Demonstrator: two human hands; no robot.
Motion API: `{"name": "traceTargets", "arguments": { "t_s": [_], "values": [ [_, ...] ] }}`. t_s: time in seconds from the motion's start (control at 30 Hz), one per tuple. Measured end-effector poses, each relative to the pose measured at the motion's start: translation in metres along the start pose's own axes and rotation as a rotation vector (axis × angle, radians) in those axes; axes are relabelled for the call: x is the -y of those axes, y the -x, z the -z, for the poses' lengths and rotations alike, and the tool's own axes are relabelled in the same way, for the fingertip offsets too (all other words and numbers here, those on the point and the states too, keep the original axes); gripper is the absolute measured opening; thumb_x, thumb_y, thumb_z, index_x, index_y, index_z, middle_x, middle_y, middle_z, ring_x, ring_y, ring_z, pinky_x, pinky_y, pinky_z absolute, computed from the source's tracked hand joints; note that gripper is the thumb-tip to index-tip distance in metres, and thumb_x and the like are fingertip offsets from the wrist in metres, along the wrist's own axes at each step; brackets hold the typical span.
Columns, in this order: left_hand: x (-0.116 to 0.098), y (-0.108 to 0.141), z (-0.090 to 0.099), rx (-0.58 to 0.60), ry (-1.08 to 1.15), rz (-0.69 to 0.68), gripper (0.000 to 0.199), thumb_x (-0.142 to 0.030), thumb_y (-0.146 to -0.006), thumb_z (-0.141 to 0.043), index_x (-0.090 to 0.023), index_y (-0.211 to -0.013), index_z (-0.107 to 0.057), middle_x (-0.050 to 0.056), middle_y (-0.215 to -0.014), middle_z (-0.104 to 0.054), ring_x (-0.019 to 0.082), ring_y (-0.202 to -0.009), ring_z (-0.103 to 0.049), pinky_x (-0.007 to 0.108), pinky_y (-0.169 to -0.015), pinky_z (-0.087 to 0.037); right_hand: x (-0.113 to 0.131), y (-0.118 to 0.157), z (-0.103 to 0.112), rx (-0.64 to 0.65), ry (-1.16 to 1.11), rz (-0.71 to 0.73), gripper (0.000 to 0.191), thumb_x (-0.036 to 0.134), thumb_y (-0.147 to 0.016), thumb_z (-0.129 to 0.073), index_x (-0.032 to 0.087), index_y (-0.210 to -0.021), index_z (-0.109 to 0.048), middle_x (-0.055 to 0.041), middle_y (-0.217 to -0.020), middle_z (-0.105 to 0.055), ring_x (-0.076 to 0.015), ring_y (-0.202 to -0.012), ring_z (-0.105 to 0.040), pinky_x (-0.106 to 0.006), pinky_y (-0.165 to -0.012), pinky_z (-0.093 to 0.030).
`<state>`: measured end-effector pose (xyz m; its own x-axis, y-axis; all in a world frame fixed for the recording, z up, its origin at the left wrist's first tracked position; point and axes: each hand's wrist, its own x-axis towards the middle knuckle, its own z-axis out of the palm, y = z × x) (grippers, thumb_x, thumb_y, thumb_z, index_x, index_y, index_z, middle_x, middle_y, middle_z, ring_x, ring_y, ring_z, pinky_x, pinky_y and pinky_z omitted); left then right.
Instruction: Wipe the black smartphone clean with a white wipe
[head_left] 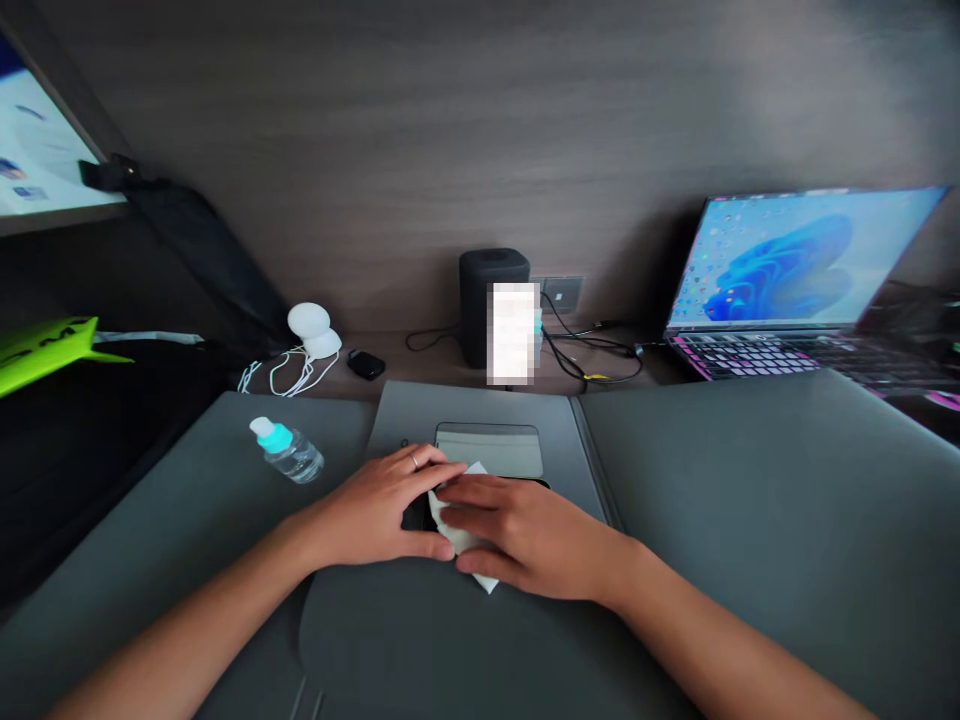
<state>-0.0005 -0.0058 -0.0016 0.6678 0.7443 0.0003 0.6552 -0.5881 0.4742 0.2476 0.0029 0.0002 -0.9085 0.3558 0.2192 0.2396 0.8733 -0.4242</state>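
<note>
Near the middle, a dark phone-like object lies mostly hidden beneath both hands. My right hand is closed on a white wipe, pressing it against the dark object. My left hand, with a ring on one finger, is closed around the left side of the dark object, its thumb at the near edge. Just beyond the hands a clear rectangular glass-like sheet lies flat on a grey folder-like surface. To the left lies a small spray bottle with a turquoise collar.
A black speaker stands at the back, with cables beside it. An open laptop is at the right. A white device and a small black case sit back left.
</note>
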Motion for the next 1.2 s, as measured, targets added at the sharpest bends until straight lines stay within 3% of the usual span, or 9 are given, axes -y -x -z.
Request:
{"name": "traceTargets", "arguments": {
  "t_s": [0.13, 0.47, 0.63, 0.87, 1.2],
  "values": [
    [0.0000, 0.0004, 0.0008, -0.002, -0.012, -0.006, 0.075, -0.056, -0.086, -0.068, -0.037, -0.149, -0.033, 0.006, -0.134, -0.051, 0.029, -0.119, -0.053, 0.041, -0.100, -0.045, -0.0011, 0.0012, -0.0003, 0.024, 0.005, 0.009, 0.034, 0.027, -0.095, -0.060, 0.015, -0.126, -0.059, -0.0123, -0.134, -0.058, -0.0249, -0.133, -0.048, -0.041, -0.109, -0.044],
    [-0.0001, 0.0005, 0.0013, 0.011, -0.006, 0.012, 0.073, -0.058, -0.085, -0.068, -0.038, -0.148, -0.036, 0.005, -0.134, -0.051, 0.029, -0.117, -0.054, 0.040, -0.097, -0.046, 0.0055, -0.0015, 0.0021, 0.029, -0.032, 0.028, 0.037, 0.008, -0.092, -0.048, 0.014, -0.127, -0.059, -0.0104, -0.136, -0.059, -0.0210, -0.136, -0.046, -0.041, -0.113, -0.041],
    [-0.0005, 0.0004, 0.0005, 0.007, 0.004, 0.008, 0.069, -0.054, -0.085, -0.069, -0.037, -0.146, -0.041, 0.005, -0.132, -0.052, 0.028, -0.114, -0.056, 0.039, -0.097, -0.046, 0.0029, -0.0030, -0.0022, 0.032, -0.060, 0.031, 0.039, 0.016, -0.092, -0.058, 0.014, -0.130, -0.057, -0.0112, -0.137, -0.058, -0.0229, -0.135, -0.047, -0.041, -0.113, -0.040],
    [-0.0017, -0.0002, 0.0012, 0.012, 0.028, -0.002, 0.060, -0.048, -0.085, -0.070, -0.035, -0.139, -0.048, 0.006, -0.131, -0.051, 0.028, -0.120, -0.052, 0.040, -0.100, -0.045, -0.0030, 0.0026, -0.0001, 0.038, -0.105, -0.024, 0.026, 0.015, -0.092, -0.056, 0.019, -0.116, -0.066, -0.0073, -0.137, -0.059, -0.0205, -0.128, -0.054, -0.035, -0.104, -0.047],
    [-0.0004, 0.0012, -0.0006, 0.004, 0.022, -0.022, 0.065, -0.051, -0.087, -0.067, -0.037, -0.146, -0.041, 0.006, -0.133, -0.050, 0.028, -0.119, -0.052, 0.040, -0.100, -0.045, -0.0020, -0.0004, 0.0004, 0.020, -0.127, -0.014, 0.022, 0.020, -0.098, -0.051, 0.016, -0.108, -0.070, -0.0086, -0.131, -0.063, -0.0201, -0.123, -0.058, -0.035, -0.101, -0.048]
  ]
}}
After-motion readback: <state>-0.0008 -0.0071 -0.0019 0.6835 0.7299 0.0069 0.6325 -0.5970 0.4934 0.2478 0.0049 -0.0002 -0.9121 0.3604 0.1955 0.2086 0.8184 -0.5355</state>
